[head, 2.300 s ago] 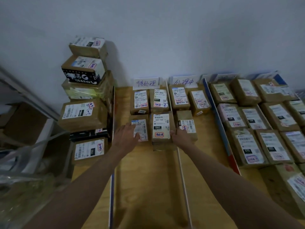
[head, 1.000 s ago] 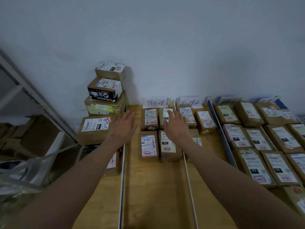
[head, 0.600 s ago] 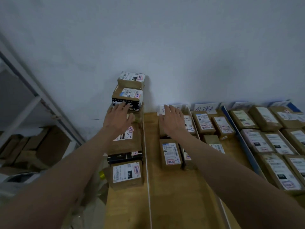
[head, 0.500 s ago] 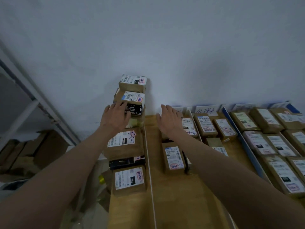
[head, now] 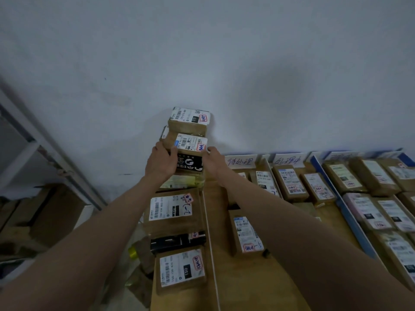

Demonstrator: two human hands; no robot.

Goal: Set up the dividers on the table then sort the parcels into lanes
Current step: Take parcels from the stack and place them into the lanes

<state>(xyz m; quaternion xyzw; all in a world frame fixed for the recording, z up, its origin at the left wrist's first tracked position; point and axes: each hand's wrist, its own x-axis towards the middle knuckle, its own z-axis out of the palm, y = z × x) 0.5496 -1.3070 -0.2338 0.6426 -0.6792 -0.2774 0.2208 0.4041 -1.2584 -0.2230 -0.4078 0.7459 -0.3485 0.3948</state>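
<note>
pale grey wall [head: 224,52] backs the wooden table [head: 258,283], where white divider strips [head: 212,243] and a blue one [head: 350,221] mark off lanes, each headed by a handwritten card [head: 240,161].

head view: your left hand [head: 160,163] and right hand [head: 214,163] clamp the black-sided parcel [head: 189,161] from opposite sides, second from the top of the unsorted stack [head: 179,212] at the table's left edge. left thumb is curled over its near corner; right fingers wrap its far side, so both hands are closed on it. a smaller labelled parcel [head: 189,120] rides on top, against the wall.

advice: lift both together, level and slowly, or the top one is likely to slide off. keep pressure even on the two sides, read the red-marked sticker, then lower into the matching lane.

pose: both forearms are extended forward and converge on the stack, wrists roughly level.
</note>
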